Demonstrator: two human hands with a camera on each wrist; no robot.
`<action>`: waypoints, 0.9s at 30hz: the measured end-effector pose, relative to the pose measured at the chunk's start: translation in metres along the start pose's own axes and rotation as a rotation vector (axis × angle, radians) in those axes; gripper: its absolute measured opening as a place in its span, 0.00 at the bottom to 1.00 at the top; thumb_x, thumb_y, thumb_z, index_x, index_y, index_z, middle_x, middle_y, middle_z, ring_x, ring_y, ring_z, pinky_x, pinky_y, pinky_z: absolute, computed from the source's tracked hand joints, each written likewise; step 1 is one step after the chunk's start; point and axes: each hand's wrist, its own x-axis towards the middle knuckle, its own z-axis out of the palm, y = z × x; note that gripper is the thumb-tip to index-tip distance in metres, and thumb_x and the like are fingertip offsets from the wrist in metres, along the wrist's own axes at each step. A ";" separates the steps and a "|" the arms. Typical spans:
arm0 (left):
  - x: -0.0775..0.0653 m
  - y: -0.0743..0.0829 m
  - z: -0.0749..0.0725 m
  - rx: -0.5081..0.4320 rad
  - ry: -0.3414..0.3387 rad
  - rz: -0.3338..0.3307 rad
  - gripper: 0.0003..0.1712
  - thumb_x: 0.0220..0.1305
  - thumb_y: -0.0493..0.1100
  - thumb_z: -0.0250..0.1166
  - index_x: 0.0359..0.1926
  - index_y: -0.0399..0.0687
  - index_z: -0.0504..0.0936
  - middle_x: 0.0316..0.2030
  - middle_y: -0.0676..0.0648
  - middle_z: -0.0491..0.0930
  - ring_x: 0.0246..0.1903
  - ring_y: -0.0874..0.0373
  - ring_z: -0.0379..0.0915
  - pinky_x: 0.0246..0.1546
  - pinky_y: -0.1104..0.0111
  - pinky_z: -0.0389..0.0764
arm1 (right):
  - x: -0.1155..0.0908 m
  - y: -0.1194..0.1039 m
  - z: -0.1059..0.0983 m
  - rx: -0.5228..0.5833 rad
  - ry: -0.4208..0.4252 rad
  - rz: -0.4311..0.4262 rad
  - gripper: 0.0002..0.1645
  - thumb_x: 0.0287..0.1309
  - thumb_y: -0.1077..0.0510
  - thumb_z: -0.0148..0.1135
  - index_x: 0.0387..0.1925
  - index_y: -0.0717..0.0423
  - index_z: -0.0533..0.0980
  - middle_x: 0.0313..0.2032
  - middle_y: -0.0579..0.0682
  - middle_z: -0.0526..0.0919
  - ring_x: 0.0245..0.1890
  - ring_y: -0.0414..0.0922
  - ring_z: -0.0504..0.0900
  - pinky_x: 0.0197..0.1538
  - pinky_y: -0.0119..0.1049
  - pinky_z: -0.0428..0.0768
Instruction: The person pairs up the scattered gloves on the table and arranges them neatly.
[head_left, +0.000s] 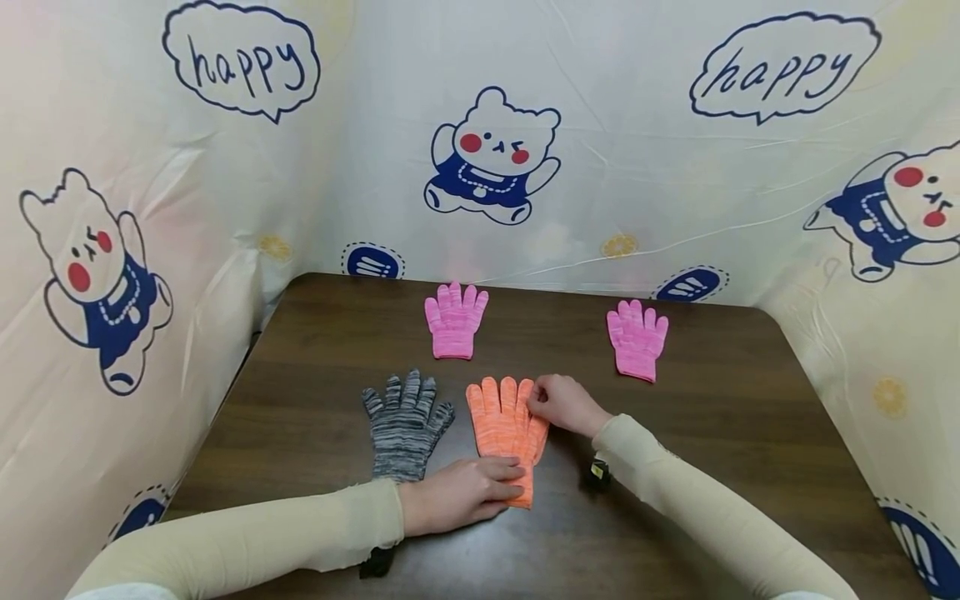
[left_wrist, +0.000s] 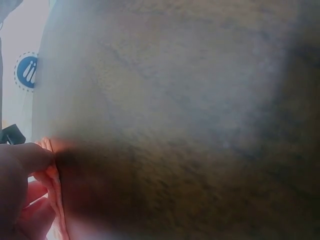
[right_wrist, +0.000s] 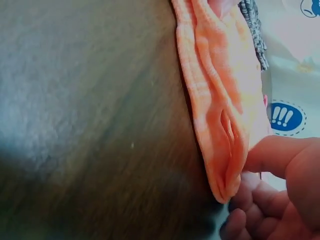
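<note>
In the head view, an orange knit glove (head_left: 498, 417) lies flat near the middle of the table, fingers pointing away. My left hand (head_left: 461, 496) rests across its cuff, fingers extended on the fabric. At the upper right edge, my right hand (head_left: 566, 402) pinches the glove by a fingertip. Layered orange fabric (right_wrist: 210, 100) shows in the right wrist view; whether it is one glove or two stacked, I cannot tell. A grey-and-black striped glove (head_left: 405, 425) lies just left, its cuff partly hidden behind my left wrist.
Toward the far edge of the brown table (head_left: 315, 333) lie two pink gloves, one left of centre (head_left: 453, 323) and one to the right (head_left: 637, 342). A printed curtain (head_left: 637, 183) with bear drawings surrounds the table. Dark wrist cameras hang under both sleeves.
</note>
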 end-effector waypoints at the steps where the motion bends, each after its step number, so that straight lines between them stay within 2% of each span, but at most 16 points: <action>1: 0.000 0.000 0.000 0.002 -0.003 0.000 0.20 0.77 0.45 0.63 0.65 0.49 0.83 0.68 0.46 0.77 0.72 0.55 0.68 0.68 0.64 0.74 | 0.000 0.000 0.000 -0.001 -0.001 0.006 0.09 0.65 0.58 0.67 0.28 0.53 0.79 0.22 0.45 0.75 0.22 0.41 0.73 0.29 0.32 0.71; 6: -0.001 0.000 0.001 0.006 -0.001 0.011 0.20 0.77 0.45 0.63 0.65 0.48 0.83 0.68 0.46 0.77 0.72 0.54 0.68 0.67 0.64 0.74 | 0.000 -0.001 0.003 0.007 0.012 0.033 0.11 0.65 0.54 0.69 0.28 0.53 0.79 0.23 0.45 0.76 0.22 0.40 0.73 0.29 0.32 0.72; 12: -0.002 0.001 0.001 0.031 0.010 0.019 0.20 0.77 0.44 0.63 0.65 0.48 0.83 0.67 0.46 0.77 0.72 0.54 0.68 0.67 0.64 0.74 | 0.000 -0.003 0.004 0.015 0.018 0.015 0.07 0.61 0.60 0.66 0.27 0.55 0.78 0.22 0.46 0.75 0.21 0.41 0.72 0.29 0.32 0.70; 21: -0.003 0.001 0.002 0.000 0.012 -0.001 0.20 0.77 0.44 0.63 0.65 0.48 0.83 0.68 0.45 0.77 0.72 0.54 0.68 0.66 0.64 0.75 | -0.003 0.000 -0.006 0.031 0.073 0.061 0.04 0.61 0.60 0.66 0.31 0.56 0.80 0.24 0.47 0.77 0.23 0.43 0.74 0.30 0.34 0.73; 27: -0.003 0.001 0.003 -0.032 -0.003 -0.028 0.21 0.78 0.44 0.62 0.67 0.49 0.81 0.69 0.46 0.75 0.73 0.56 0.66 0.66 0.65 0.75 | -0.002 0.007 -0.003 0.042 0.023 0.047 0.06 0.66 0.58 0.65 0.34 0.56 0.81 0.25 0.46 0.78 0.24 0.41 0.74 0.31 0.33 0.74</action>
